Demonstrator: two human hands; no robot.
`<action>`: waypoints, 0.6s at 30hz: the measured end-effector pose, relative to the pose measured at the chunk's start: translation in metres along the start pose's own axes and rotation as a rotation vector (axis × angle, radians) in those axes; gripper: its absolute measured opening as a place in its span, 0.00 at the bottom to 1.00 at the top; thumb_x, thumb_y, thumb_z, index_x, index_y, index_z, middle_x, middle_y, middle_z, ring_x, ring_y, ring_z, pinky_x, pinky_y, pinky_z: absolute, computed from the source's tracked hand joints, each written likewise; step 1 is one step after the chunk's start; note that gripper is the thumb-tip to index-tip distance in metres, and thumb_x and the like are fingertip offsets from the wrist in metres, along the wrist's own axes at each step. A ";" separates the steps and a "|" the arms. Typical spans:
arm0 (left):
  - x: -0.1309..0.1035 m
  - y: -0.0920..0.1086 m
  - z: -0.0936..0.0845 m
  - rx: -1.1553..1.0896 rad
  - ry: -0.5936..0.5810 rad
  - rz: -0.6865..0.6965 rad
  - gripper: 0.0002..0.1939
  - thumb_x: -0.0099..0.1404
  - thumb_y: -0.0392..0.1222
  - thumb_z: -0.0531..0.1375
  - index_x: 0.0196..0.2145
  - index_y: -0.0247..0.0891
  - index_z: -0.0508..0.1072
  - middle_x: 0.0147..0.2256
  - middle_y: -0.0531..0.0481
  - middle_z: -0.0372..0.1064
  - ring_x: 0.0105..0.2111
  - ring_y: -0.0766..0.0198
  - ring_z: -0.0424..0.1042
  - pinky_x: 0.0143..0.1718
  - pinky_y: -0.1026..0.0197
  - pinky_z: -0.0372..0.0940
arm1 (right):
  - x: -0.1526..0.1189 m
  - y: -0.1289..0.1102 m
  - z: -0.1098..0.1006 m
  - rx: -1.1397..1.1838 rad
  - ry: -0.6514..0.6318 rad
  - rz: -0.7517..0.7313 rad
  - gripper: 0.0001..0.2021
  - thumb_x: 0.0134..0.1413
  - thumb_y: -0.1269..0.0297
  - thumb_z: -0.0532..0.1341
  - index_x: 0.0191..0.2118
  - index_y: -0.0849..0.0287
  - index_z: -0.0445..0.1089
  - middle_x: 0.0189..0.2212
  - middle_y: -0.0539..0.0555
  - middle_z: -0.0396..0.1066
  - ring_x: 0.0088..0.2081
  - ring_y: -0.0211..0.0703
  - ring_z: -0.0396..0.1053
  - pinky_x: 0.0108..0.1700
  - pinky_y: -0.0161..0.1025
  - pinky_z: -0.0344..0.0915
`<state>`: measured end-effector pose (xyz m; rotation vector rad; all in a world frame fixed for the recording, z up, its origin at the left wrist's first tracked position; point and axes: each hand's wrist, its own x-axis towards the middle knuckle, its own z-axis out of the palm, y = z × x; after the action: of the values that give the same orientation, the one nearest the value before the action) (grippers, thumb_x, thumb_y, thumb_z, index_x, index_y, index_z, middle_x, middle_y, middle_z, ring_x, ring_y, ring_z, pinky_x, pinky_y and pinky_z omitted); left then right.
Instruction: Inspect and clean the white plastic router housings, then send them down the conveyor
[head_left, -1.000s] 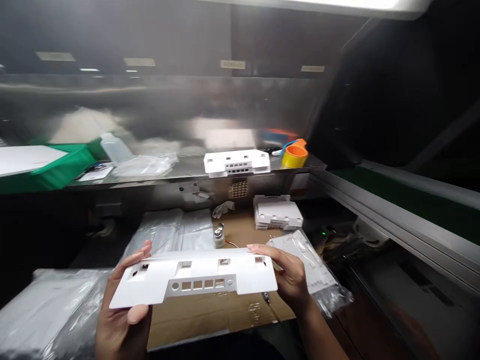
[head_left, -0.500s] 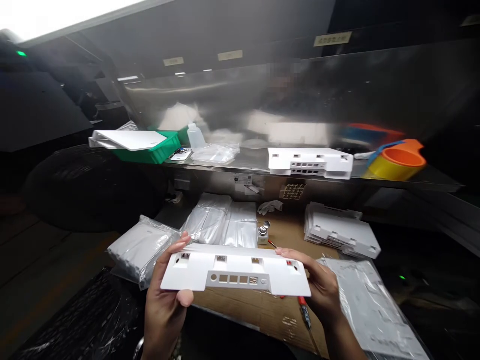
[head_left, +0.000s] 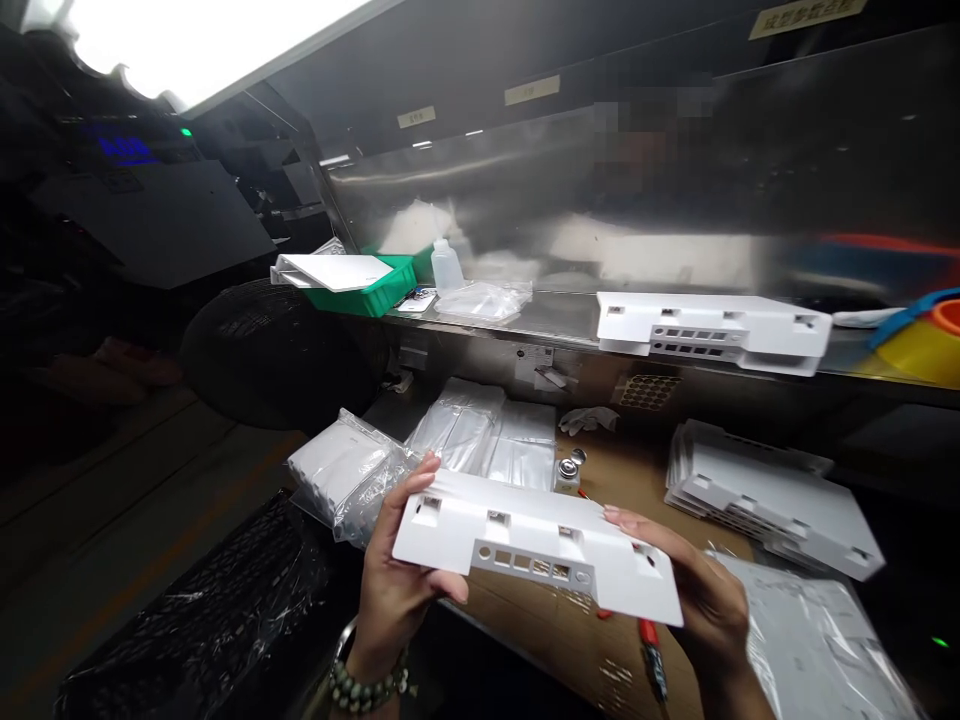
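Between both hands I hold a white plastic housing (head_left: 525,500) with a row of port cut-outs along its edge. My left hand (head_left: 405,560) is closed on its left end, thumb below and fingers on top. At the right end, my right hand (head_left: 697,570) grips it, fingertips on the upper face. Beneath lies brown cardboard (head_left: 517,620) with a red-handled tool (head_left: 652,655) on it. Beyond the left hand is a bagged stack of white parts (head_left: 345,465). To the right stand stacked white housings (head_left: 765,490) and a bagged flat part (head_left: 817,620).
On the metal shelf (head_left: 562,320) sit a green bin (head_left: 375,290), a translucent bottle (head_left: 447,265), more white housings (head_left: 712,330) and a yellow container (head_left: 919,345). Clear plastic bags (head_left: 457,425), a small dispenser (head_left: 570,468) and a glove (head_left: 590,420) lie behind the hands.
The view has turned left, so the surroundings sit further right in the picture. The housing in my hands is now tilted, its right end lower. Both hands keep their hold.
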<state>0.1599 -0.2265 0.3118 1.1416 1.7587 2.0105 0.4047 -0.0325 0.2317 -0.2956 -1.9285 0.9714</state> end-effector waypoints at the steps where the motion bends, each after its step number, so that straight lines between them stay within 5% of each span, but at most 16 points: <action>1: -0.001 -0.001 0.001 -0.006 -0.010 -0.006 0.45 0.41 0.60 0.75 0.57 0.49 0.72 0.66 0.40 0.63 0.69 0.42 0.56 0.68 0.47 0.55 | -0.003 0.003 -0.001 -0.006 0.004 0.008 0.17 0.68 0.68 0.56 0.58 0.52 0.72 0.55 0.59 0.76 0.56 0.59 0.75 0.55 0.54 0.74; 5: -0.002 -0.007 0.009 -0.217 0.026 -0.075 0.50 0.41 0.70 0.71 0.60 0.49 0.71 0.72 0.43 0.49 0.71 0.41 0.47 0.67 0.48 0.58 | -0.011 0.008 -0.005 -0.045 0.036 -0.003 0.18 0.65 0.71 0.58 0.57 0.51 0.74 0.54 0.57 0.77 0.56 0.60 0.75 0.55 0.55 0.75; 7: 0.001 -0.011 0.012 -0.418 0.111 -0.254 0.50 0.50 0.79 0.60 0.64 0.49 0.68 0.73 0.46 0.46 0.71 0.42 0.48 0.64 0.46 0.61 | -0.011 0.008 -0.006 -0.041 0.038 -0.009 0.18 0.65 0.71 0.58 0.57 0.51 0.74 0.54 0.58 0.77 0.56 0.60 0.75 0.55 0.56 0.75; 9: 0.007 -0.015 0.011 -0.563 0.115 -0.540 0.46 0.59 0.80 0.49 0.62 0.44 0.69 0.69 0.42 0.57 0.68 0.42 0.58 0.60 0.43 0.66 | -0.011 0.006 -0.006 -0.018 0.014 -0.015 0.18 0.66 0.71 0.57 0.58 0.52 0.73 0.55 0.58 0.77 0.57 0.60 0.74 0.56 0.57 0.74; 12: 0.016 -0.019 0.006 -0.662 0.083 -0.948 0.39 0.65 0.71 0.53 0.54 0.33 0.75 0.53 0.33 0.76 0.55 0.38 0.74 0.49 0.41 0.75 | -0.010 0.007 -0.003 -0.011 -0.109 -0.058 0.19 0.67 0.72 0.55 0.59 0.51 0.72 0.56 0.57 0.76 0.59 0.57 0.73 0.58 0.55 0.73; 14: 0.021 -0.022 0.002 -0.692 0.190 -1.115 0.26 0.66 0.54 0.60 0.52 0.30 0.75 0.43 0.34 0.81 0.45 0.40 0.80 0.41 0.44 0.78 | -0.009 0.018 0.004 -0.060 -0.183 -0.034 0.20 0.67 0.71 0.56 0.60 0.51 0.71 0.58 0.56 0.74 0.61 0.55 0.71 0.61 0.54 0.70; 16: 0.024 -0.026 -0.004 -0.693 0.305 -1.175 0.20 0.63 0.38 0.59 0.52 0.29 0.74 0.35 0.38 0.82 0.35 0.44 0.83 0.35 0.46 0.79 | -0.009 0.041 0.014 -0.210 -0.206 0.122 0.19 0.67 0.68 0.57 0.60 0.52 0.71 0.58 0.57 0.74 0.61 0.54 0.70 0.63 0.53 0.68; 18: 0.025 -0.030 -0.011 -0.688 0.369 -1.145 0.22 0.60 0.33 0.57 0.53 0.28 0.73 0.28 0.42 0.81 0.28 0.47 0.82 0.31 0.47 0.79 | -0.011 0.070 0.025 -0.409 -0.220 0.334 0.15 0.65 0.66 0.59 0.53 0.54 0.77 0.51 0.58 0.78 0.55 0.54 0.75 0.58 0.51 0.72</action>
<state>0.1261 -0.2112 0.2946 -0.4190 1.1503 1.7692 0.3776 -0.0050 0.1672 -0.7957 -2.3256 0.8357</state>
